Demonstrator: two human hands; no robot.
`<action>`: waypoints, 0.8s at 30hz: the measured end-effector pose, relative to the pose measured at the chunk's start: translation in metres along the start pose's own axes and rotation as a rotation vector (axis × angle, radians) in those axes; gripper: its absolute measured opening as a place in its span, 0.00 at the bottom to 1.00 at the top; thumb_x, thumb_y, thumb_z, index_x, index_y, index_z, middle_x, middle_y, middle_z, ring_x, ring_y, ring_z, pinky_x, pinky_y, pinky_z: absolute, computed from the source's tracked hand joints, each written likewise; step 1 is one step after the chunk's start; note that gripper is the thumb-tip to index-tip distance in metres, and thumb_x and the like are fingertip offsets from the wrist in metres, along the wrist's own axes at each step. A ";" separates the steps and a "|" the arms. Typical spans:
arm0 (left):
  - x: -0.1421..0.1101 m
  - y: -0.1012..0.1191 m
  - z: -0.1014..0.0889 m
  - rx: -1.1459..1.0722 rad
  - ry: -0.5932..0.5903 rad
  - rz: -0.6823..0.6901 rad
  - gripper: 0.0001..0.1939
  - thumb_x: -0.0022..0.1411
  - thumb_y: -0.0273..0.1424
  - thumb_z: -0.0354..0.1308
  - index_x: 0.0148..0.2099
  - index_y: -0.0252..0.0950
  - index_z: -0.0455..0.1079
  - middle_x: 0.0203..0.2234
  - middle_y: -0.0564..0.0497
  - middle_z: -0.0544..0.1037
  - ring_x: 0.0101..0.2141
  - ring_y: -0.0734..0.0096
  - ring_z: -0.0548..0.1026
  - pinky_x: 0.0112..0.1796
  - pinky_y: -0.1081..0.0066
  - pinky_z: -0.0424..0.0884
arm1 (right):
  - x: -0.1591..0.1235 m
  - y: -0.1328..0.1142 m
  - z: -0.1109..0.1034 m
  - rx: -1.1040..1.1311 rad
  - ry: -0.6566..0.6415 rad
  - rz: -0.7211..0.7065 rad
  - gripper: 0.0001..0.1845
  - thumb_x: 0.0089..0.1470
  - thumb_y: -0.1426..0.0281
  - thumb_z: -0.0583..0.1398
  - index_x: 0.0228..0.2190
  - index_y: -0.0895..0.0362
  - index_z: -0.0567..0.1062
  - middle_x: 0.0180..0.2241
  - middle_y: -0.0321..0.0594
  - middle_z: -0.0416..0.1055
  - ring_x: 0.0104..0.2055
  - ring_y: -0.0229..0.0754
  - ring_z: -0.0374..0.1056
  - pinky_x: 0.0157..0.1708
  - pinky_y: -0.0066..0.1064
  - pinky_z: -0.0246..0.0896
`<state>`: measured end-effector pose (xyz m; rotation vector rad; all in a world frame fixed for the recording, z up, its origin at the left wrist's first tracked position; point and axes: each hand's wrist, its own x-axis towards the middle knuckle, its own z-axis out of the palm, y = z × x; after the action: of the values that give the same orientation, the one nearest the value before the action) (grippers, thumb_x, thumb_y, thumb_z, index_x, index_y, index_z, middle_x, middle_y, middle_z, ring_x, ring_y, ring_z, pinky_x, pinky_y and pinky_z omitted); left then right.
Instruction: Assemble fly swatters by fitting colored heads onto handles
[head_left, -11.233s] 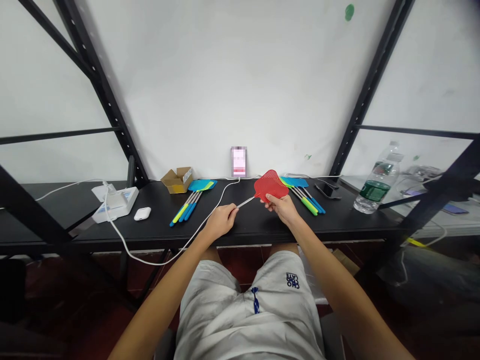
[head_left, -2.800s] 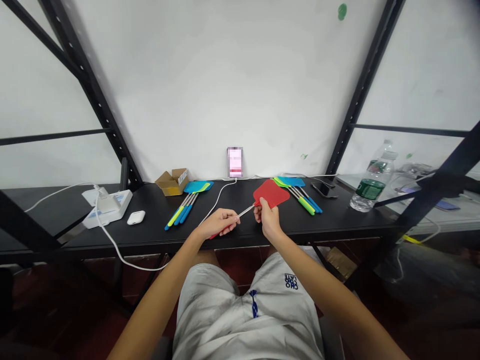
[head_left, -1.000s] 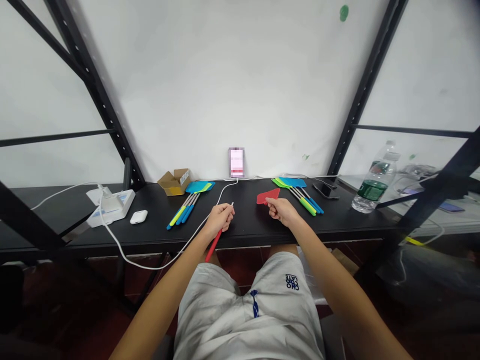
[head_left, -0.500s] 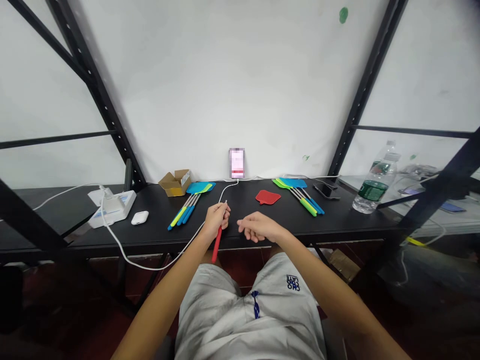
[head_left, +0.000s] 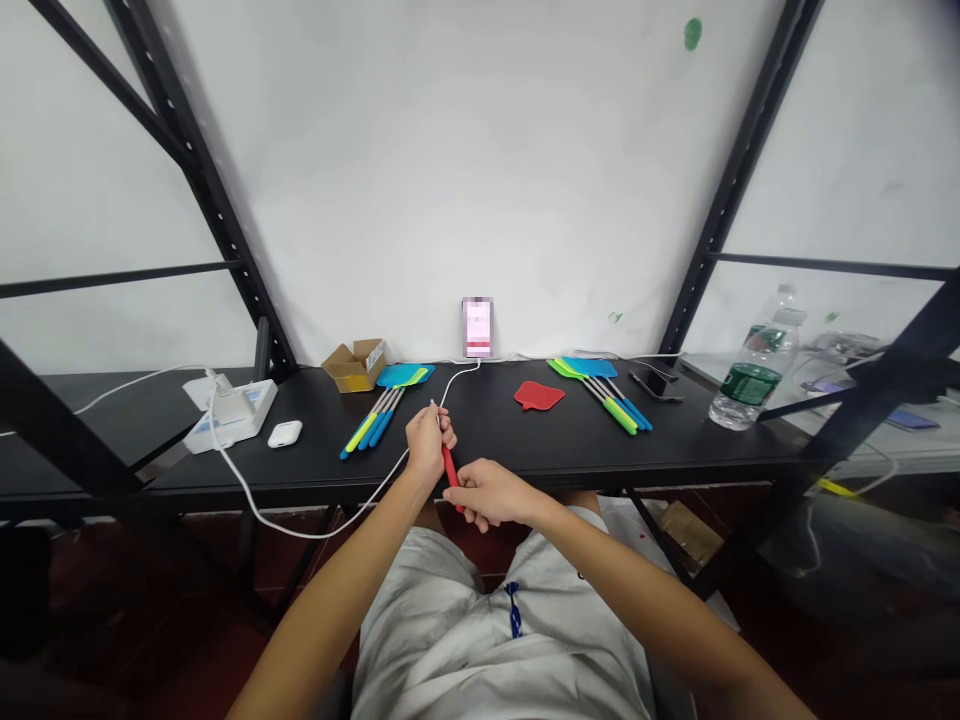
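So the left hand (head_left: 427, 447) was wrapped around a thin metal rod (head_left: 434, 409) with a red handle (head_left: 450, 472), fingers closed on it, while the right hand (head_left: 484, 495) had its fingers (head_left: 454, 496) curled in on the handle's lower end (both hands up over the front edge of the tabletop (head_left: 495, 440), pretty much). The red fly swatter head (head_left: 538, 396) lay flat on the tabletop, not touching the rod, between a bunch of blue and green swatters (head_left: 604, 392) toward the right and a similar bunch (head_left: 371, 420) toward the left
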<state>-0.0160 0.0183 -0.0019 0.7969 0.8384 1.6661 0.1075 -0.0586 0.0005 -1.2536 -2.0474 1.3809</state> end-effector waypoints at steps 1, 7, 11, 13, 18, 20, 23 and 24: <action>0.000 -0.001 0.000 -0.004 0.008 0.013 0.10 0.56 0.34 0.58 0.28 0.34 0.63 0.15 0.59 0.62 0.12 0.84 0.56 0.13 0.78 0.51 | -0.001 -0.001 -0.002 -0.030 0.002 0.004 0.12 0.58 0.66 0.56 0.24 0.58 0.67 0.19 0.32 0.70 0.14 0.29 0.64 0.11 0.18 0.52; -0.001 -0.006 0.004 -0.016 0.039 0.043 0.12 0.57 0.37 0.59 0.28 0.35 0.62 0.15 0.58 0.64 0.12 0.82 0.59 0.15 0.78 0.55 | -0.015 -0.010 -0.016 -0.265 -0.009 0.014 0.19 0.57 0.65 0.53 0.18 0.58 0.67 0.16 0.36 0.70 0.13 0.33 0.64 0.13 0.22 0.56; 0.001 -0.005 0.006 -0.013 0.072 0.045 0.14 0.58 0.37 0.59 0.28 0.35 0.61 0.15 0.58 0.63 0.12 0.82 0.59 0.15 0.77 0.56 | -0.027 -0.020 -0.013 -0.456 -0.060 0.058 0.21 0.58 0.64 0.53 0.17 0.59 0.70 0.17 0.40 0.73 0.16 0.35 0.68 0.19 0.24 0.60; 0.001 -0.004 0.006 -0.011 0.085 0.029 0.13 0.59 0.36 0.58 0.27 0.35 0.61 0.14 0.58 0.63 0.12 0.81 0.59 0.15 0.77 0.56 | -0.035 -0.028 -0.010 -0.591 -0.080 0.058 0.21 0.57 0.66 0.53 0.17 0.60 0.73 0.16 0.42 0.73 0.19 0.38 0.71 0.24 0.25 0.62; 0.000 -0.001 0.007 -0.049 0.077 -0.010 0.11 0.62 0.35 0.54 0.29 0.35 0.61 0.14 0.58 0.63 0.12 0.79 0.60 0.15 0.76 0.57 | -0.060 -0.049 -0.008 -0.918 0.064 -0.003 0.19 0.57 0.67 0.52 0.24 0.61 0.79 0.23 0.48 0.76 0.30 0.48 0.75 0.30 0.31 0.63; -0.001 -0.002 0.008 -0.062 0.072 -0.013 0.11 0.62 0.35 0.54 0.29 0.35 0.61 0.14 0.58 0.63 0.12 0.78 0.60 0.15 0.75 0.57 | -0.071 -0.055 -0.011 -0.991 0.100 -0.024 0.18 0.56 0.66 0.53 0.28 0.61 0.79 0.29 0.51 0.77 0.33 0.50 0.75 0.29 0.32 0.62; -0.001 -0.003 0.007 -0.052 0.068 0.003 0.11 0.62 0.36 0.55 0.30 0.35 0.61 0.14 0.58 0.64 0.12 0.78 0.61 0.15 0.75 0.58 | -0.090 -0.060 -0.017 -1.076 0.099 -0.070 0.17 0.56 0.66 0.53 0.29 0.61 0.79 0.30 0.51 0.77 0.32 0.50 0.74 0.29 0.33 0.60; -0.001 -0.003 0.007 -0.043 0.069 0.010 0.12 0.61 0.37 0.55 0.30 0.35 0.61 0.14 0.58 0.64 0.12 0.78 0.62 0.15 0.75 0.59 | -0.097 -0.061 -0.019 -1.095 0.074 -0.088 0.17 0.55 0.66 0.53 0.29 0.60 0.79 0.29 0.50 0.77 0.31 0.50 0.74 0.28 0.33 0.59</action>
<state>-0.0083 0.0187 -0.0007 0.7182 0.8450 1.7233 0.1447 -0.1357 0.0785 -1.4790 -2.8337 0.0520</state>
